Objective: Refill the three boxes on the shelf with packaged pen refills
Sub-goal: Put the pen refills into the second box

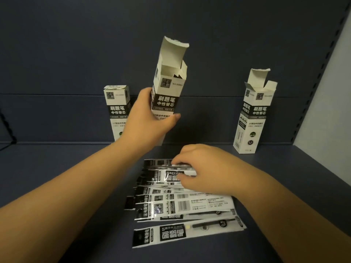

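My left hand [147, 118] grips the middle white-and-black box [167, 88] and holds it lifted and tilted, its top flap open. A second box [116, 109] stands at the back left with its top closed. The third box [252, 114] stands at the back right with its flaps open. Several flat packaged pen refills [182, 207] lie fanned out on the dark shelf in front of me. My right hand [201, 168] rests on the far end of the pile, fingers curled and pinching the top refill pack [159, 162].
The dark blue shelf board [66, 168] runs to a back panel. A perforated upright [321, 73] and a pale wall close off the right side. A dark wire bracket [7, 130] shows at the far left.
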`<action>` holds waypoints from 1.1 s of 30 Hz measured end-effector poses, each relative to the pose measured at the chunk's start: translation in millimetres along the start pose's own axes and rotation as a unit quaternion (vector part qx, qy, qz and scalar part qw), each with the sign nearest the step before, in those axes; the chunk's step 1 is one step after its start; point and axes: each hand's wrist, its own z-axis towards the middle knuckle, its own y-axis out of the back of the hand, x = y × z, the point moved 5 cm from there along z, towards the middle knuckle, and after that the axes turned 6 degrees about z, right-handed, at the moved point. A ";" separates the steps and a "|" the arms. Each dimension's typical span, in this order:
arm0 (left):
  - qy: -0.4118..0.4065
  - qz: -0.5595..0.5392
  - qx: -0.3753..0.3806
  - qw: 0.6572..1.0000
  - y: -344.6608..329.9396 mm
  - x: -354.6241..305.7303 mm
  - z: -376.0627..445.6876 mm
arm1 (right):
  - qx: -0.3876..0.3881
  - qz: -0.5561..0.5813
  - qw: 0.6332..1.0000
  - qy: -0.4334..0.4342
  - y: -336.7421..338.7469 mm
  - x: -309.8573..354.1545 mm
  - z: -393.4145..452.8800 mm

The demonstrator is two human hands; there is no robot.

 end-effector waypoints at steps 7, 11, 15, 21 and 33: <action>-0.009 -0.034 0.027 0.999 28.3 9.6 -37.2 | 0.013 -0.028 1.000 0.002 1.6 0.4 0.1; -0.015 -0.048 0.042 0.998 25.3 22.6 -47.6 | 0.046 -0.027 0.999 -0.005 1.4 -4.1 -1.6; -0.031 -0.047 0.052 0.997 25.0 25.3 -48.9 | 0.054 -0.026 0.998 -0.004 1.9 -6.3 -2.9; -0.044 -0.048 0.068 0.996 23.9 24.7 -51.0 | 0.042 -0.049 0.998 -0.002 1.7 -7.4 -3.1; -0.026 -0.056 0.045 0.997 34.2 30.7 -47.0 | 0.018 -0.064 0.998 -0.011 1.5 -4.7 -2.6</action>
